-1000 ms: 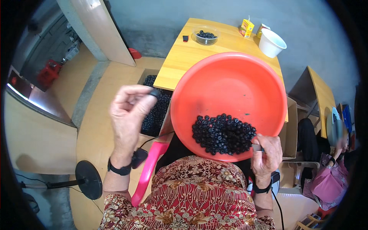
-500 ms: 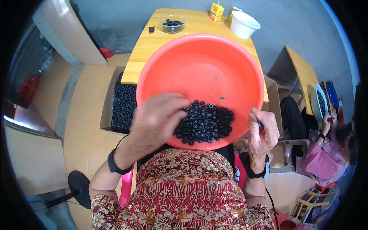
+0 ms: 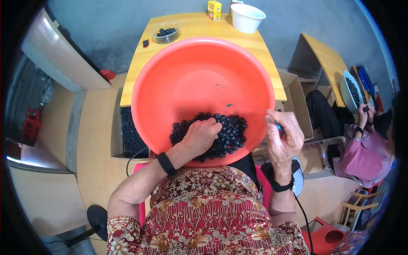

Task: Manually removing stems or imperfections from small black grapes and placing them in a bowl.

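Observation:
A wide red-orange basin (image 3: 204, 76) tilts toward me over my lap. In its near part lies a heap of small black round pieces with holes in them (image 3: 231, 134). My left hand (image 3: 199, 138) is down in this heap, its fingers curled and closed among the pieces; what they pinch, if anything, is hidden. Just outside the basin's right rim, my right hand (image 3: 285, 134) is raised and closed around a small tool with a blue part (image 3: 279, 127). Most of that tool is covered by the fingers. A few green scraps (image 3: 229, 105) stick to the basin's floor.
Behind the basin stands a yellow wooden table (image 3: 187, 27) with a clear bowl of black pieces (image 3: 166, 37), a white bucket (image 3: 247, 19) and a yellow box (image 3: 214, 10). A carton of black pieces (image 3: 132, 131) is at left. A co-worker (image 3: 365, 157) sits at right.
My left hand has moved right and down into the black pieces, which now spread farther left. The basin appears shifted leftward in view. My right hand still grips the small tool.

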`<act>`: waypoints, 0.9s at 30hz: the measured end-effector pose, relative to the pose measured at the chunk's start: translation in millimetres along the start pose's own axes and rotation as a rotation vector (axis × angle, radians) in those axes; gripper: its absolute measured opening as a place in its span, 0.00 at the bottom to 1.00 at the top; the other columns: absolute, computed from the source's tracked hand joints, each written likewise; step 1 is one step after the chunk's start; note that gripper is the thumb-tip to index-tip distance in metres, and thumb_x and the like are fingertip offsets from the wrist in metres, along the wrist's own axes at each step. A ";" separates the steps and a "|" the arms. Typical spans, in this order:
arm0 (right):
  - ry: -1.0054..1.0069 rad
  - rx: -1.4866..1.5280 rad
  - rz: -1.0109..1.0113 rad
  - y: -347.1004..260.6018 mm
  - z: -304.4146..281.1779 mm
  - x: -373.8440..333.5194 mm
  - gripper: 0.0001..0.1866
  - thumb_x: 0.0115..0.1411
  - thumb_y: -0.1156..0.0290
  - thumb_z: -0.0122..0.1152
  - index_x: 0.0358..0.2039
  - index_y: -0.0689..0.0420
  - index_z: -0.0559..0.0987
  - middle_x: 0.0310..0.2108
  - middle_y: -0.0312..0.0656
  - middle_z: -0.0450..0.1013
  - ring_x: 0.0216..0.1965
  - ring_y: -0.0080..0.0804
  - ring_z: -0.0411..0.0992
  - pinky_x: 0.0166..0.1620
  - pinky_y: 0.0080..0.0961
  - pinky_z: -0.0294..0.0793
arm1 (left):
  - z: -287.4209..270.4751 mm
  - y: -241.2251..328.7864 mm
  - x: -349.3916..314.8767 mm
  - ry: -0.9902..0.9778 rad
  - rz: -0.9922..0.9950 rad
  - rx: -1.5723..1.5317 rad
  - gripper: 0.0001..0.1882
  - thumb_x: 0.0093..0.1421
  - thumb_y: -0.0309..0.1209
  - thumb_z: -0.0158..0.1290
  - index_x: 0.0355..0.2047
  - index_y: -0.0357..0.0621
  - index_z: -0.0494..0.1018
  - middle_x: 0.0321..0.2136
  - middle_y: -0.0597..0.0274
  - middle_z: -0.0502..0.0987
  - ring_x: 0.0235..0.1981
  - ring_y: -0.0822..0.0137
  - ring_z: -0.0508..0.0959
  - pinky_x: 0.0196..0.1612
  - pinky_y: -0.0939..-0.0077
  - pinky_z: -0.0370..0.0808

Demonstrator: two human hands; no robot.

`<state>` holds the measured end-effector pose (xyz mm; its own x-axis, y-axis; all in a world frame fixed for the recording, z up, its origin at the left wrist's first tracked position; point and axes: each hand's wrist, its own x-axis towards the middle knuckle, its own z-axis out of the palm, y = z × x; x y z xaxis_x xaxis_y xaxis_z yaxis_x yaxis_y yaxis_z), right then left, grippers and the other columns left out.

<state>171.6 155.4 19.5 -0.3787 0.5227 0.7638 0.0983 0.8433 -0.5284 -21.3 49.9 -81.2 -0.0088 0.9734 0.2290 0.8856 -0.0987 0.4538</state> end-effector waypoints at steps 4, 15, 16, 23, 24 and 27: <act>-0.054 0.029 0.039 -2.7 5.0 -2.5 0.09 0.49 0.84 0.65 0.33 0.64 0.81 0.28 0.45 0.77 0.28 0.34 0.75 0.31 0.24 0.72 | 7.8 0.2 -6.5 -0.007 0.082 0.125 0.07 0.52 0.25 0.56 0.28 0.41 0.67 0.27 0.53 0.69 0.28 0.49 0.75 0.31 0.57 0.74; -0.164 0.107 -0.003 -7.5 19.5 -9.2 0.13 0.45 0.84 0.68 0.34 0.63 0.81 0.28 0.45 0.77 0.29 0.37 0.77 0.32 0.28 0.75 | -23.9 0.8 -7.1 0.103 -0.336 -0.927 0.10 0.56 0.22 0.59 0.38 0.40 0.72 0.33 0.62 0.76 0.34 0.65 0.80 0.37 0.71 0.78; -0.198 0.127 0.009 -9.7 20.9 -10.1 0.14 0.44 0.83 0.69 0.34 0.63 0.81 0.28 0.45 0.77 0.29 0.37 0.76 0.32 0.28 0.75 | -41.2 11.9 -4.7 0.122 -0.448 -1.288 0.08 0.58 0.23 0.58 0.38 0.40 0.72 0.33 0.64 0.76 0.35 0.68 0.80 0.38 0.74 0.78; -0.254 0.160 -0.062 -28.5 30.7 -12.9 0.17 0.43 0.78 0.73 0.37 0.61 0.81 0.29 0.44 0.77 0.30 0.36 0.75 0.32 0.29 0.74 | -46.0 48.0 -7.4 0.131 -0.441 -1.975 0.04 0.62 0.29 0.57 0.36 0.46 0.73 0.32 0.68 0.77 0.32 0.78 0.77 0.36 0.85 0.75; -0.249 0.167 -0.050 -29.6 30.2 -13.3 0.17 0.44 0.79 0.72 0.37 0.61 0.81 0.29 0.44 0.77 0.30 0.36 0.75 0.32 0.29 0.74 | -48.0 51.8 -8.2 0.130 -0.440 -1.961 0.04 0.63 0.29 0.57 0.36 0.46 0.73 0.32 0.69 0.77 0.33 0.78 0.76 0.36 0.85 0.74; -0.237 0.182 -0.054 -28.9 28.3 -12.5 0.16 0.44 0.80 0.70 0.37 0.61 0.82 0.29 0.44 0.77 0.29 0.36 0.75 0.32 0.29 0.74 | -53.4 58.6 -9.2 0.127 -0.410 -1.939 0.04 0.63 0.29 0.56 0.37 0.45 0.74 0.33 0.70 0.76 0.33 0.79 0.75 0.37 0.86 0.74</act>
<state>147.5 120.9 14.7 -0.5850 0.4164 0.6960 -0.0860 0.8215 -0.5637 5.8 24.1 -10.8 -0.1488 0.9833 -0.1049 -0.7763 -0.0504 0.6284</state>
